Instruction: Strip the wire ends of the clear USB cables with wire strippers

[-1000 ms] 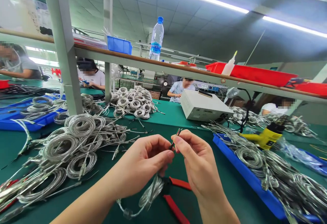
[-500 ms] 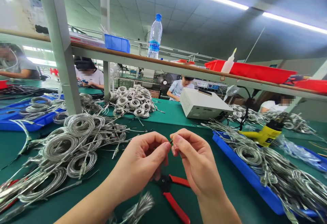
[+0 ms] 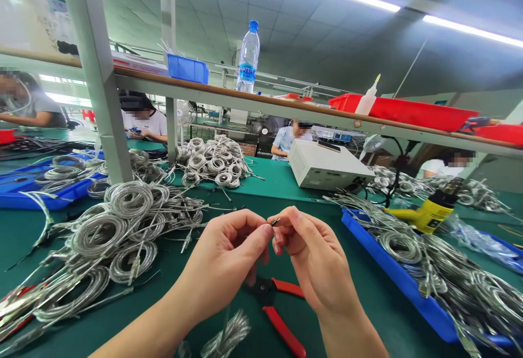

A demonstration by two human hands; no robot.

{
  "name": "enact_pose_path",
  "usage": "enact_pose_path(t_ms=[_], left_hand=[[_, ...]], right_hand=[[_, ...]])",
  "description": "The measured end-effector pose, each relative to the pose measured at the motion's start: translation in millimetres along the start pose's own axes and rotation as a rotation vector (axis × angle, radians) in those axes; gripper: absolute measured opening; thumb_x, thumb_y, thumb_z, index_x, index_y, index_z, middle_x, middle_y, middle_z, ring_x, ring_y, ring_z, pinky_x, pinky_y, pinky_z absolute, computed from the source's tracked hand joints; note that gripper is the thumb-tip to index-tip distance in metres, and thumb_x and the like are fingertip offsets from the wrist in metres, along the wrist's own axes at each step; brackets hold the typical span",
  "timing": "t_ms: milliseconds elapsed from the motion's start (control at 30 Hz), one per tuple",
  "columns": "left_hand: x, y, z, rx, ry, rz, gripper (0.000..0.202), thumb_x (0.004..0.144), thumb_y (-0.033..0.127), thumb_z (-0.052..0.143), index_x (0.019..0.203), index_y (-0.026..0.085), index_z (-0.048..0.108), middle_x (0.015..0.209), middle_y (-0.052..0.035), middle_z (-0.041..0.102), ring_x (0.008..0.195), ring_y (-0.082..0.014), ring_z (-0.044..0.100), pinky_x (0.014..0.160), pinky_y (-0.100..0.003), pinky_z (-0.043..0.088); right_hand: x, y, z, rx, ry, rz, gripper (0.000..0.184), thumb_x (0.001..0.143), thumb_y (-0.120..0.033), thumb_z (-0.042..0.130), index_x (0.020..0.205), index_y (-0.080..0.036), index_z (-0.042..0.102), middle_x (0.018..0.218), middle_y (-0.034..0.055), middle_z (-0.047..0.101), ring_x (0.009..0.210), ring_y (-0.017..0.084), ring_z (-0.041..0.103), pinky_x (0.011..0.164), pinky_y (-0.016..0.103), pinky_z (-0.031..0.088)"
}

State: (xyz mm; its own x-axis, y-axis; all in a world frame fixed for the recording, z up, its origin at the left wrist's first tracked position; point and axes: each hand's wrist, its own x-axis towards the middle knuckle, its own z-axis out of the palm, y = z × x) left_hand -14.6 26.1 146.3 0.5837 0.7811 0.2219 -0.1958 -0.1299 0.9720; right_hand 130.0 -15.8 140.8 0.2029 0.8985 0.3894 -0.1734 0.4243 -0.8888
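My left hand [image 3: 229,260] is closed, with thumb and index finger pinching a cable end; short dark wire ends [image 3: 275,222] stick out past the fingertips. My right hand [image 3: 316,254] is just to the right, its thumb raised off the index finger, which lies close behind the wire tips. Whether that finger touches them I cannot tell. Below the hands lies a pair of red-handled pliers [image 3: 284,331], its head partly hidden. A bundled clear cable [image 3: 229,336] lies at the front edge of view.
Coiled clear cables [image 3: 131,200] are heaped on the left. A blue tray [image 3: 392,276] of cables sits on the right, with a yellow heat gun [image 3: 433,213] behind it. A grey box-shaped device [image 3: 327,167] stands ahead, under a shelf [image 3: 286,104]. Several people work beyond.
My right thumb has lifted away from the wire tips and moved right, so the dark ends show more. My left hand keeps its pinch in nearly the same place.
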Motion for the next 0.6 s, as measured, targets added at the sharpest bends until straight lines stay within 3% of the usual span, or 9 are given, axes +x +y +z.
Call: enact_pose_path(t_ms=[300,600], left_hand=[[-0.7,-2.7,-0.9,-0.007,-0.037,-0.023,0.027,0.09,0.04,0.062,0.082,0.015,0.064,0.053,0.0047,0.053,0.04,-0.0049,0.043,0.038,-0.014,0.033],[0.1,-4.9,-1.5,-0.066,-0.003,0.011,0.027,0.088,0.041,0.067,0.077,0.016,0.063,0.055,0.004,0.057,0.042,-0.0051,0.045,0.038,-0.013,0.036]], right_hand=[[-2.0,-4.0,0.7,-0.199,0.005,-0.086,0.021,0.086,-0.031,0.071,0.069,-0.018,0.069,0.065,-0.0016,0.054,0.06,0.012,0.047,0.056,0.026,0.038],[0.3,0.1,-2.7,-0.108,-0.038,-0.047,0.027,0.093,-0.037,0.063,0.078,-0.018,0.074,0.065,-0.0005,0.056,0.06,0.012,0.051,0.057,0.024,0.044]])
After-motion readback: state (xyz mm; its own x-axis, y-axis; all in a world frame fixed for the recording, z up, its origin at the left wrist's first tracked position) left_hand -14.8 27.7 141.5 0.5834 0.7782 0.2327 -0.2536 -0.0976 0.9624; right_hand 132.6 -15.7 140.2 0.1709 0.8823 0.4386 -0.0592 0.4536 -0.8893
